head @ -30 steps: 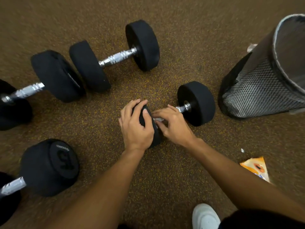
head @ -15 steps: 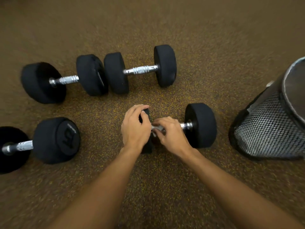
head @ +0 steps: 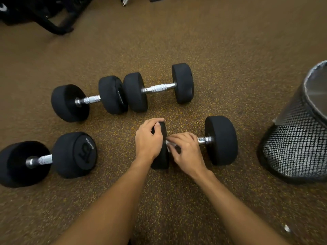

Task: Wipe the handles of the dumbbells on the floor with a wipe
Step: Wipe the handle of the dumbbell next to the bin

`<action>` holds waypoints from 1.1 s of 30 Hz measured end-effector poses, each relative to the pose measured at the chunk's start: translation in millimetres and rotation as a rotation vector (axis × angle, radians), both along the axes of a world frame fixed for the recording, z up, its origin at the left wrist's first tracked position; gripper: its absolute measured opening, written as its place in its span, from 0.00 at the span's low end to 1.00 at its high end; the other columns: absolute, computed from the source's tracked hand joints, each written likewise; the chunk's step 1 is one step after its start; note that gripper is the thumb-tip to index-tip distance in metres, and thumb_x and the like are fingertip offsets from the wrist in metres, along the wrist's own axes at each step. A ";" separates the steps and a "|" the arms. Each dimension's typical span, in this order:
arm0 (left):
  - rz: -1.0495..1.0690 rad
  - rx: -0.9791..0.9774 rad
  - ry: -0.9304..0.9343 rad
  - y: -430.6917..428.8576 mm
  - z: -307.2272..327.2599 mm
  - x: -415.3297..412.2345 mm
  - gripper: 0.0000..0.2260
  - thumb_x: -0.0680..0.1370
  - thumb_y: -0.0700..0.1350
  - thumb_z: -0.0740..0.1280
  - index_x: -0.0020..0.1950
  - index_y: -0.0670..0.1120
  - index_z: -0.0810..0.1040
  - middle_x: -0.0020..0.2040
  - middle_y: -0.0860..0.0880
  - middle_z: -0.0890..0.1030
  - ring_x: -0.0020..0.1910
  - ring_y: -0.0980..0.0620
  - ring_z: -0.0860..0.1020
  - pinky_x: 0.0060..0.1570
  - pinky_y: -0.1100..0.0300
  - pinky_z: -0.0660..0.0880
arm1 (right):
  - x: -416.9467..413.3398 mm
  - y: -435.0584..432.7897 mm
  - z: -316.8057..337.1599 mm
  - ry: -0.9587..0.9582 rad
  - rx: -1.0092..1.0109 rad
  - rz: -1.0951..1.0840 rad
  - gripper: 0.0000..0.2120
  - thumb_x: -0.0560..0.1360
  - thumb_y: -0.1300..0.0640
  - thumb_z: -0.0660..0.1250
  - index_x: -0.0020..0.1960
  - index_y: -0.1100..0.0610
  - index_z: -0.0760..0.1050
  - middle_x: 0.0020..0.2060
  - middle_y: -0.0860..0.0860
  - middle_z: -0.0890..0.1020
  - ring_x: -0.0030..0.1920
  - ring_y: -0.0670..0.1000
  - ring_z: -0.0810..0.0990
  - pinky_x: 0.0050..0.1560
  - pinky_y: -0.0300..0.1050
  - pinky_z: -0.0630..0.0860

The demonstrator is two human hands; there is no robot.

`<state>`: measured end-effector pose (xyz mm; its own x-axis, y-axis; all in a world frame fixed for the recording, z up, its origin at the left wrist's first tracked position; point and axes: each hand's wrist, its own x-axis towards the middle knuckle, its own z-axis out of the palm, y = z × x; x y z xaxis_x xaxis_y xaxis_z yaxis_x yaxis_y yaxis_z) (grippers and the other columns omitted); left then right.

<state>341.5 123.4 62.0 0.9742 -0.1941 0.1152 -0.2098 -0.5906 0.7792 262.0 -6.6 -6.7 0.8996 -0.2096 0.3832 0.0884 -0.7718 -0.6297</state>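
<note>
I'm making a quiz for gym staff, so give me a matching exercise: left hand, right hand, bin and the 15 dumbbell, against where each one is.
1 left hand
2 right hand
3 bin
4 15 dumbbell

A at the far right
B holds wipe on handle
C floor, lower left
D grips a weight head

Pairs: 1-D, 2-B, 3-A, 4-C

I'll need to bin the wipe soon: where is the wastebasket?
Head view: the black mesh wastebasket stands on the floor at the far right edge, just right of the dumbbell being held.
</note>
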 end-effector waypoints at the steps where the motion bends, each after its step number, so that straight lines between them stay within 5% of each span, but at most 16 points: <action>1: -0.002 -0.014 -0.002 0.4 -0.2 1.4 0.15 0.85 0.48 0.59 0.60 0.57 0.85 0.62 0.59 0.82 0.63 0.57 0.78 0.70 0.48 0.73 | -1.3 -3.0 -1.3 -0.017 0.003 0.012 0.11 0.80 0.55 0.73 0.61 0.52 0.85 0.57 0.43 0.85 0.62 0.44 0.79 0.71 0.47 0.66; 14: 0.028 -0.092 -0.003 2.1 -2.1 0.7 0.12 0.85 0.46 0.63 0.60 0.55 0.86 0.57 0.63 0.80 0.60 0.62 0.76 0.68 0.56 0.73 | -1.6 2.2 -4.1 -0.066 -0.002 -0.064 0.08 0.79 0.53 0.74 0.58 0.50 0.87 0.56 0.41 0.86 0.63 0.42 0.79 0.76 0.50 0.62; 33: 0.030 -0.104 -0.004 3.6 -6.3 3.2 0.12 0.85 0.47 0.63 0.61 0.55 0.86 0.59 0.62 0.81 0.63 0.60 0.77 0.70 0.54 0.73 | -3.6 4.2 -3.1 -0.049 -0.053 -0.073 0.10 0.80 0.54 0.74 0.60 0.49 0.86 0.58 0.40 0.85 0.64 0.42 0.79 0.78 0.54 0.63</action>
